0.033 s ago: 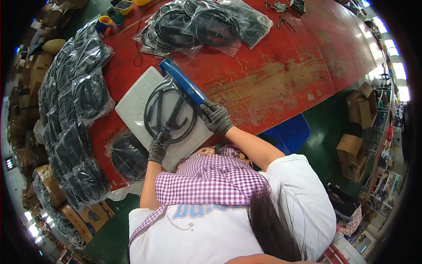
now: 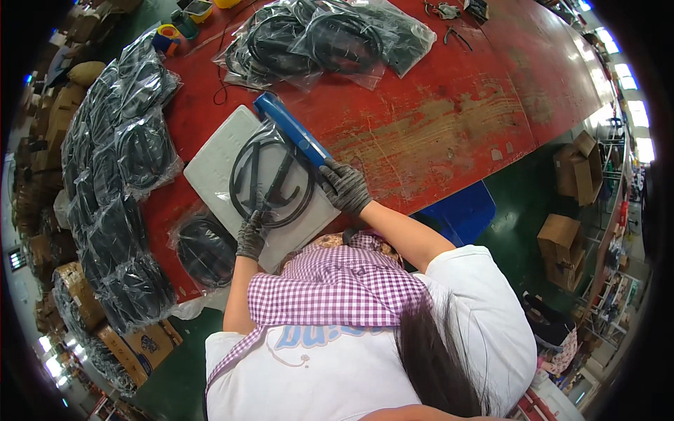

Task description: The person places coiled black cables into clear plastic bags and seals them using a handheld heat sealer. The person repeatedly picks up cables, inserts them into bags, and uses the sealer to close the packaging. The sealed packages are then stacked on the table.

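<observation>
A coil of black hose or thick cable [image 2: 307, 200] lies in a clear plastic bag on a white board [image 2: 217, 156]. Along the bag's far right side runs a long blue bar-shaped tool, which looks like a bag heat sealer [image 2: 291, 128]. My right hand [image 2: 345, 188], in a grey knitted glove, is closed over the near end of the blue sealer, its fingers touching the bag's edge. At the coil's near left edge, my gloved left hand [image 2: 250, 237] pinches the bag; its fingertips are partly hidden.
Bagged black coils [image 2: 144, 151] are piled along the table's left side, with more bagged coils [image 2: 316, 42] at the far side. One bagged black bundle [image 2: 203, 249] sits beside my left hand. Pliers [image 2: 458, 38] lie far right on the red table [image 2: 435, 140]. Cardboard boxes [image 2: 560, 242] stand on the floor.
</observation>
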The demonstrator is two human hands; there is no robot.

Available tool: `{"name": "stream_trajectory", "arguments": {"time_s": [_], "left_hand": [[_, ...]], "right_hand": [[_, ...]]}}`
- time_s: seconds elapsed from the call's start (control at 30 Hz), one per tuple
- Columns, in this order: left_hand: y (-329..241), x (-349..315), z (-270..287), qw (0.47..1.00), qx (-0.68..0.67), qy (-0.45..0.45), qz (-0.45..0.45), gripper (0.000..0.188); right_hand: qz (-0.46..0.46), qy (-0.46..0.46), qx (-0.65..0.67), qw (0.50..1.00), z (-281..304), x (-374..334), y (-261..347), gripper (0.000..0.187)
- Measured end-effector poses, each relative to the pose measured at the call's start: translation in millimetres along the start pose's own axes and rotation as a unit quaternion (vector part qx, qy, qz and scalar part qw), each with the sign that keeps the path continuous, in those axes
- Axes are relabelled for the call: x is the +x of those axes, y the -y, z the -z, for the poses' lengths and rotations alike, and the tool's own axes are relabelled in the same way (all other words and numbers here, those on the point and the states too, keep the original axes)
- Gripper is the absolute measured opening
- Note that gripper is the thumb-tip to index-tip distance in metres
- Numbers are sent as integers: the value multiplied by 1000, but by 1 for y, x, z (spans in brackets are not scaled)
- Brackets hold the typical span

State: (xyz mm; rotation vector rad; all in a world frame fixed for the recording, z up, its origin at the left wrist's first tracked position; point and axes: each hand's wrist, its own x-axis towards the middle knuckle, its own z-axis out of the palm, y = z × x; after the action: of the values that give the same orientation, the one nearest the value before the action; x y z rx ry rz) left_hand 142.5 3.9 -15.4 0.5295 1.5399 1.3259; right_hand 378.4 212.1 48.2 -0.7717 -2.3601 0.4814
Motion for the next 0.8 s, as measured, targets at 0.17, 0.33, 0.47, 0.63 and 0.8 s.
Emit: {"name": "stream_trajectory", "arguments": {"time_s": [0.17,0.33,0.47,0.63,0.8], "left_hand": [[-11,0,-18,997,-64,-49,14,22],[-39,13,-31,904,-351,-87,227,22],[-53,12,-33,917,-307,-103,233,25],[-79,-17,-40,914,-290,-164,233,25],[-107,-70,-23,895,-358,-187,191,27]], "right_hand": [[-16,2,17,1000,1,-1,-3,31],[-42,165,14,985,30,27,2,39],[-253,211,488,808,-12,56,-79,29],[-556,112,322,758,-50,133,-284,28],[-699,-2,444,561,-87,128,-438,29]]}}
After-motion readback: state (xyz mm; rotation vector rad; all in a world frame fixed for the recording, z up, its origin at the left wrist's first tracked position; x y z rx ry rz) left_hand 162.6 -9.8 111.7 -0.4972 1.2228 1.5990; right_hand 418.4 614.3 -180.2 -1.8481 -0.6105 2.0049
